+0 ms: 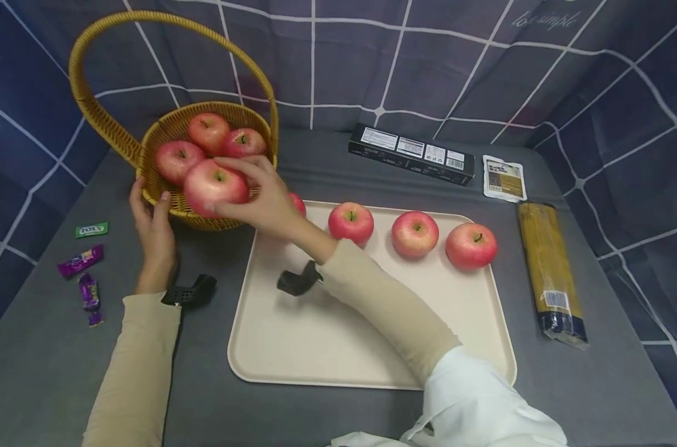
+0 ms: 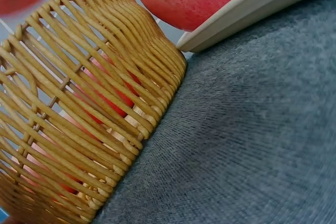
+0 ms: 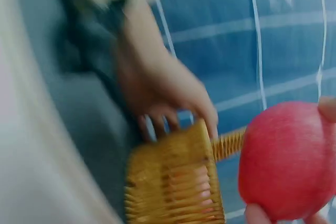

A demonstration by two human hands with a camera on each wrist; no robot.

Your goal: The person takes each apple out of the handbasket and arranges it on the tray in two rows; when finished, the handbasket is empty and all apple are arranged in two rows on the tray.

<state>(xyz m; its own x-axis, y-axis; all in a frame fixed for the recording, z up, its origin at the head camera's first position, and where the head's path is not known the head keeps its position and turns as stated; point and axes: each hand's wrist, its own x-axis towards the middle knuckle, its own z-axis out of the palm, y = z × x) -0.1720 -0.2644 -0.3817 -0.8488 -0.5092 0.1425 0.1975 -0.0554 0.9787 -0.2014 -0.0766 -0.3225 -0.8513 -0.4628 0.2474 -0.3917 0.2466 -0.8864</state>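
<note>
Apples [image 1: 212, 186] are coloured pinkish red, the basket [image 1: 207, 223] golden yellow, the tray [image 1: 327, 347] cream; the far blue cloth [image 1: 349, 68] is gridded white.

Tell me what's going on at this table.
A person is handling apples. Their right hand holds one apple at the mouth of a wicker basket, while their left hand holds the basket's rim. Three other apples are already inside. Three more stand in a row on the pale tray, and another apple shows partly behind the right hand.
</note>
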